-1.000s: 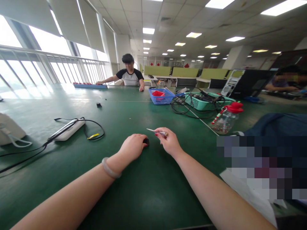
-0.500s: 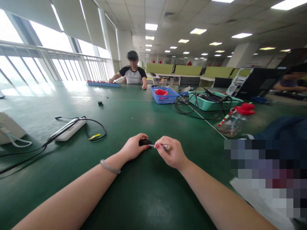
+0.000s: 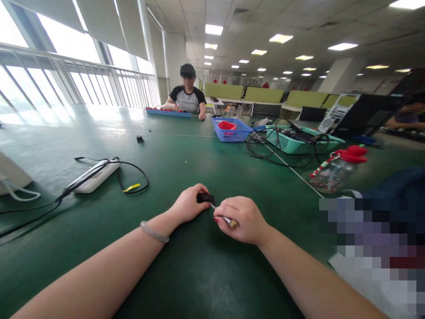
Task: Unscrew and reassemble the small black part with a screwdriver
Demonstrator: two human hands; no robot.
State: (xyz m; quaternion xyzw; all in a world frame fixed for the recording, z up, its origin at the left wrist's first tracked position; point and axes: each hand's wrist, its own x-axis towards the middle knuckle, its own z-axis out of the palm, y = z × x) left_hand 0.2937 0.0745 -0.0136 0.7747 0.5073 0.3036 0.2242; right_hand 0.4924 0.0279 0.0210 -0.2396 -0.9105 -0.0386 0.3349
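Note:
My left hand (image 3: 190,203) is closed around a small black block-like part (image 3: 205,198), pinching it just above the green tabletop (image 3: 186,274). A slim silvery tool (image 3: 229,220) with a rounded yellowish end is in the closed fingers of my right hand (image 3: 244,219). Its thin tip meets or nearly meets the near right edge of the black part; actual contact is too small to tell. The tool slants, its yellowish end nearer to me than its tip. My fingers hide some of both things.
To the left lie a white power strip (image 3: 96,176) and a black cable (image 3: 146,175). A small black piece (image 3: 140,139) sits farther off. Beyond are a blue basket (image 3: 232,135), a teal basket (image 3: 285,144) with cables and a red-lidded bottle (image 3: 341,170). A co-worker (image 3: 188,99) sits behind a blue tray (image 3: 169,113).
My right hand has come slightly lower and nearer, turning the tool from nearly level to slanted. Across the table, the blue tray has shifted right in front of the co-worker.

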